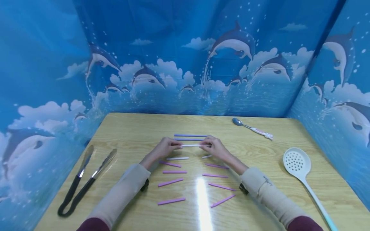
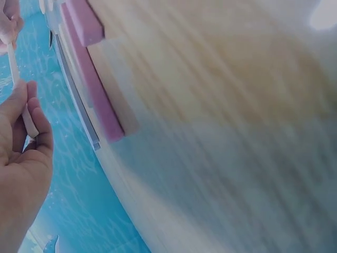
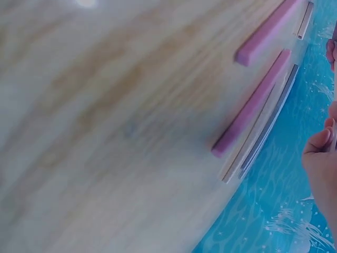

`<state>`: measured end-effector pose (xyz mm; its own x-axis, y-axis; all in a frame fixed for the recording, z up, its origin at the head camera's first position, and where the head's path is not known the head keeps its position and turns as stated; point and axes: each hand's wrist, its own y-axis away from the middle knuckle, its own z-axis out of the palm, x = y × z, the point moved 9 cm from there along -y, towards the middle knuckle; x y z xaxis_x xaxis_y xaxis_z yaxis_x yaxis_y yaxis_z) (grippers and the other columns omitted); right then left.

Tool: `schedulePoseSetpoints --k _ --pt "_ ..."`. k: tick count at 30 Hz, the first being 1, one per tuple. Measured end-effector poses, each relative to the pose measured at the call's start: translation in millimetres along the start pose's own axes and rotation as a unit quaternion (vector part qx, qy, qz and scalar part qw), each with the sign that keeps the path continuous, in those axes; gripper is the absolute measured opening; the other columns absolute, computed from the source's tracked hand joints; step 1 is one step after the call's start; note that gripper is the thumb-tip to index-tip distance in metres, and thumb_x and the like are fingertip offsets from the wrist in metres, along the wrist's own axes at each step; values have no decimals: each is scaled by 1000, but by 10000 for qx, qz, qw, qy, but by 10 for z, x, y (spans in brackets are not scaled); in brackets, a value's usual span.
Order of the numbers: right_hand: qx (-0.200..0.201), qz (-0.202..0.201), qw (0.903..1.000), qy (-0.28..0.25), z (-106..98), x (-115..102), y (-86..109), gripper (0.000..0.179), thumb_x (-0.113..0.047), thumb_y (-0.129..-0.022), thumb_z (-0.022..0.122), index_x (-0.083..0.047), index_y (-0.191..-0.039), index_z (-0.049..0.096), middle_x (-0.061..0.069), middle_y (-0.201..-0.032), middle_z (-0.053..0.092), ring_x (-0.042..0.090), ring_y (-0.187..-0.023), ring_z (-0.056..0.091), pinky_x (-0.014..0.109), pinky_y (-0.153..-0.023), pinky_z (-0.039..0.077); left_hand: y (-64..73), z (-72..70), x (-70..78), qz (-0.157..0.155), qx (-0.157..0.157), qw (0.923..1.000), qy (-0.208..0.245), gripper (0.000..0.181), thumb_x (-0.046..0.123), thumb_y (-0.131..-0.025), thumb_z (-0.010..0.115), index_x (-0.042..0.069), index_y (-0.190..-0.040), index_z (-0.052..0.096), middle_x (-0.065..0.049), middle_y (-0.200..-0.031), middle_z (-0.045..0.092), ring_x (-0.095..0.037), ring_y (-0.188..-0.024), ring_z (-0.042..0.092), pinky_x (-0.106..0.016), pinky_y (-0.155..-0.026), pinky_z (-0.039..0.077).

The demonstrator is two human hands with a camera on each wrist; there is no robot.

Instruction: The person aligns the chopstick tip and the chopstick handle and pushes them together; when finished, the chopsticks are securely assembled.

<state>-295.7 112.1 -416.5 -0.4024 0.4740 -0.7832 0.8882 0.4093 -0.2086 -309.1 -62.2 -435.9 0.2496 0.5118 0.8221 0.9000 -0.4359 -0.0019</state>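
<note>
A thin white stick (image 1: pixel 190 145) is held level between both hands over the far middle of the table. My left hand (image 1: pixel 168 148) pinches its left end between thumb and fingers. At the other end, my right hand (image 1: pixel 214 148) pinches it the same way. The left wrist view shows the white stick (image 2: pixel 13 66) passing through the left hand's fingers, its end poking out below. Just beyond the hands lie two long violet sticks (image 1: pixel 190 135), partly overlapped by the right hand. Nearer, a short white stick (image 1: pixel 177 158) lies by the left wrist and another (image 1: pixel 206 156) by the right hand.
Short pink-purple sticks lie in a left column (image 1: pixel 174 172) and a right column (image 1: pixel 215 175) between the forearms. Black-handled tongs (image 1: pixel 76 183) lie at left. A spoon (image 1: pixel 248 127) sits back right, and a white skimmer (image 1: pixel 297 163) lies along the right side.
</note>
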Motion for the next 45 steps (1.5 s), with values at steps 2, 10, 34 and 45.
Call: schedulePoseSetpoints --k 2,10,34,45 --pt "9 -113 9999 50 -12 -29 -10 11 -4 -86 67 4 -93 70 8 -85 60 9 -74 55 19 -66 52 0 -14 3 -11 29 10000 -27 20 11 -89 65 0 -105 70 -14 -103 71 -22 -93 68 -27 -76 56" --pt "0 -405 9985 357 -48 -109 -70 12 -5 -86 68 4 -93 70 8 -84 61 12 -73 56 20 -65 53 -33 -73 7 -290 29 9995 -156 23 15 -89 66 3 -109 69 -12 -107 70 -21 -89 67 -29 -70 54" --pt "-103 -16 9986 518 -150 38 -64 19 -7 -88 65 4 -103 69 9 -90 62 20 -83 60 26 -72 53 -119 -82 36 -198 49 9984 -529 23 15 -90 65 4 -109 69 -11 -106 70 -21 -95 66 -31 -84 54" --pt "-67 39 9972 743 -203 174 -70 15 -5 -86 67 6 -96 70 8 -82 60 15 -75 54 23 -67 49 -100 -105 -63 -136 98 9985 -517 26 17 -91 65 2 -113 68 -12 -108 69 -22 -96 64 -31 -83 54"
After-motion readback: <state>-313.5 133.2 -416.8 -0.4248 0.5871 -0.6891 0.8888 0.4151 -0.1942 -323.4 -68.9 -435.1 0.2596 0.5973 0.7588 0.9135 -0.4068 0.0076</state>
